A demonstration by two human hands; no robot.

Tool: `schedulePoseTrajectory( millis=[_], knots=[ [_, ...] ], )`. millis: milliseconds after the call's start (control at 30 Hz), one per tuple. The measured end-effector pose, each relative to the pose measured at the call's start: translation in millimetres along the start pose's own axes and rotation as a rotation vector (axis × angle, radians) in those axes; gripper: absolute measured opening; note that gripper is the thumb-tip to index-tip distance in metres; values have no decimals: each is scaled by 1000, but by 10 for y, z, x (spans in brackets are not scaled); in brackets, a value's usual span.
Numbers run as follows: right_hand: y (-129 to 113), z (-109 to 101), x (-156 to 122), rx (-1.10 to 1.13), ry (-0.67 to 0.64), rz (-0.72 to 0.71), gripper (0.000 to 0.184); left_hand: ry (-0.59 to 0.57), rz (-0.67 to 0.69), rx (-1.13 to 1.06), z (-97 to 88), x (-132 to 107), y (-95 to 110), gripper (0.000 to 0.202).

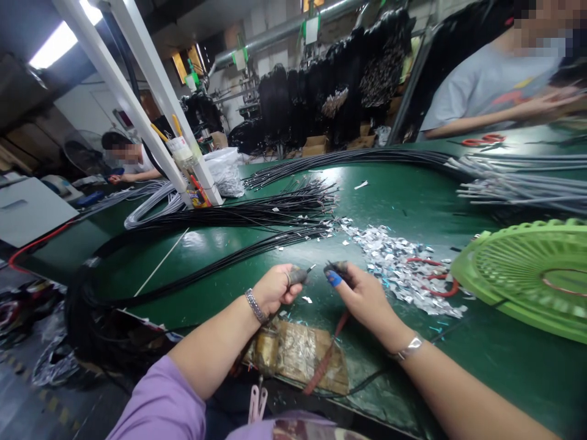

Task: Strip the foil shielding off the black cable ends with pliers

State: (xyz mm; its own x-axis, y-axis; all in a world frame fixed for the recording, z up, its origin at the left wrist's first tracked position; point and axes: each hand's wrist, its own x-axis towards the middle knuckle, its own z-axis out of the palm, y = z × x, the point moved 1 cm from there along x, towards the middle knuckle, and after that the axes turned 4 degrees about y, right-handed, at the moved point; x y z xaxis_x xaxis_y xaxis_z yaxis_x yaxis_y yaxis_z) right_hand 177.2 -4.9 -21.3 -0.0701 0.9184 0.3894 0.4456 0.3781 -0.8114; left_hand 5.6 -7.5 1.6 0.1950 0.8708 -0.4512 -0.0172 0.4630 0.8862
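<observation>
My left hand (276,287) is closed in a pinch on the end of a thin black cable, with a small silver foil tip (311,267) sticking out past the fingertips. A short gap away, my right hand (360,292) is also pinched shut, its fingertips wrapped in dark and blue tape (334,278); what it holds is too small to name. Both hands hover just above the green table (257,287). Behind them lies a long bundle of black cables (238,235) with stripped ends. A heap of silver foil scraps (398,269) lies right of my hands.
A green plastic fan guard (527,275) lies at the right, red-handled scissors (435,284) beside it. Grey cables (518,180) cross the far right. A white post (151,110) with bottles stands at the back left. Two other people work further along. A taped pad (298,354) sits at the table's near edge.
</observation>
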Motion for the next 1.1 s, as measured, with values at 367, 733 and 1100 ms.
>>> schedulePoseTrajectory(
  millis=[367, 733, 1100],
  knots=[
    [42, 124, -51, 534, 62, 290, 42, 27, 190, 245, 33, 14, -76, 41],
    [12, 107, -48, 513, 45, 287, 29, 52, 218, 230, 35, 14, -48, 43],
    [-11, 131, -45, 604, 72, 353, 44, 38, 200, 293, 39, 14, -68, 40]
  ],
)
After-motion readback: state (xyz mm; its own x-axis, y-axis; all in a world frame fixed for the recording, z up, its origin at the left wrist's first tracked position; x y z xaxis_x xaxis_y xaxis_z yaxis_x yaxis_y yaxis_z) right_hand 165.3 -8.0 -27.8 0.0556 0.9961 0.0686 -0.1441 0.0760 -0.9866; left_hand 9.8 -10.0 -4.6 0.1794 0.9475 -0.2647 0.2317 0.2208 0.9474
